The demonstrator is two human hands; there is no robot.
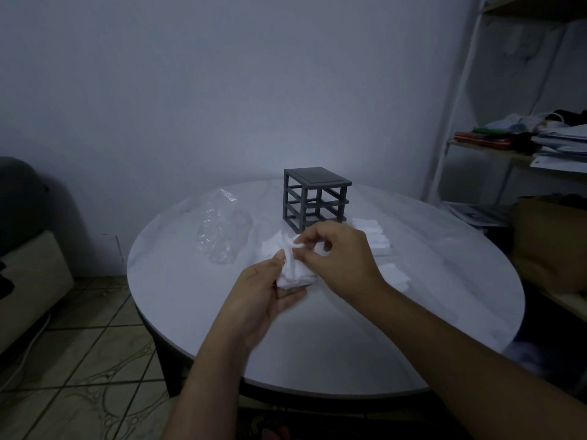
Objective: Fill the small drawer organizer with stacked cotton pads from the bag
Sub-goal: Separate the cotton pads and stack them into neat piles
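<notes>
In dim light, the left hand cups a clump of cotton pads over the table; the right hand pinches its top. Clear bag on the left, contents unclear. Dark organizer beyond; loose pads at its right.

I am seeing white pads against a dark grey organizer. The bag is showing clear, with pale glints. The bench is looking white with faint grey marbling. The floor is showing beige tiles with dark grout lines and swirling marks. On the white shelf, a stack is showing red and green beside white papers.
</notes>
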